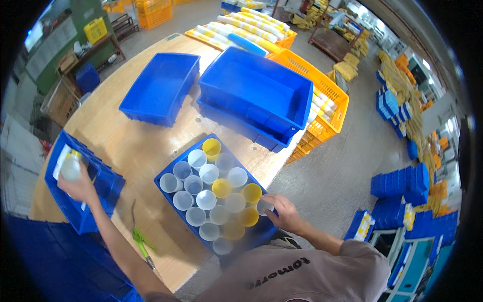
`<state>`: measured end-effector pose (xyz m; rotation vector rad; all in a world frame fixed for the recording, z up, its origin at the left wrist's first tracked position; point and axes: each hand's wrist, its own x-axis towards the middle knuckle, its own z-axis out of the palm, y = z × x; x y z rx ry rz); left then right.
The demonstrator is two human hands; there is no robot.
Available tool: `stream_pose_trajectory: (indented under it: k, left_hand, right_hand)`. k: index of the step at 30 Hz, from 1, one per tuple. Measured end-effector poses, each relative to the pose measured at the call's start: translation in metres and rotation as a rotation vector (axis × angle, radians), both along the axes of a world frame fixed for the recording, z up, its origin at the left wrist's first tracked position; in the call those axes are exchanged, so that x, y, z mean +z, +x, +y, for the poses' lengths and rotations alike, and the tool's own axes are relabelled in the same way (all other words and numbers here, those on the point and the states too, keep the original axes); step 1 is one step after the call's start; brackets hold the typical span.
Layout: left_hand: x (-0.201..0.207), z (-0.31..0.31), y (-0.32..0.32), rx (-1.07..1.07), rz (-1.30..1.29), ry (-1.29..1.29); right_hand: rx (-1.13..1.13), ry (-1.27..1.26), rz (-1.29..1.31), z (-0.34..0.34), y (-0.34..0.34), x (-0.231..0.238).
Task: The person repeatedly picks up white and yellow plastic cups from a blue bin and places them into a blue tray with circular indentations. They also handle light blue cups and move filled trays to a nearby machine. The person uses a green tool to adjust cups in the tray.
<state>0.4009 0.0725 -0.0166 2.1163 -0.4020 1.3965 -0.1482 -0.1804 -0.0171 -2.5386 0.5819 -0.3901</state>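
Note:
A blue bin [168, 190] at the table's near edge holds several plastic cups standing mouth up, most translucent white, some yellow. My right hand [286, 214] is at its right side, fingers closed around the rim of a translucent cup [265, 206]. Out to the left, my left hand [80, 185] grips a whitish translucent cup [71, 170] over another blue bin [83, 214]. Inside that left bin, white and yellow pieces [61, 159] show beside the hand, partly covered by it.
Green-handled scissors [141, 240] lie on the wooden table [146, 151]. A blue bin [163, 83] and a pair of stacked blue bins [256, 80] stand at the far side. Orange crates [338, 108] with white-and-yellow rolls adjoin the table's right edge. Blue bins [400, 182] are stacked on the floor at right.

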Motion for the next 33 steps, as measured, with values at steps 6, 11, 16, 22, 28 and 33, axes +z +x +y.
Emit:
stream_pose_trajectory:
  k: [6, 11, 16, 22, 28, 33]
  left_hand:
    - [0.008, -0.055, -0.332, -0.943, 0.709, -0.437]
    - [0.009, -0.03, -0.409, -1.292, 1.492, -0.743]
    - [-0.002, 0.019, -0.407, -1.318, 1.742, -0.613]
    - [0.013, 0.049, -0.402, -0.976, 1.277, -0.258]
    - [0.006, 0.058, -0.401, -0.945, 1.274, 0.068]
    - [-0.026, 0.003, -0.433, -1.031, 1.406, 0.211]
  right_hand:
    - [0.289, -0.211, -0.296, 0.031, 0.054, 0.029]
    - [0.455, -0.196, -0.056, 0.038, 0.046, 0.036]
    - [0.56, -0.197, -0.116, 0.062, 0.017, 0.034]
    - [0.122, -0.233, 0.332, 0.052, -0.011, 0.042]
    - [-0.407, 0.686, -0.105, 0.018, -0.058, -0.003]
    - [-0.08, 0.131, 0.101, 0.036, -0.063, -0.037]
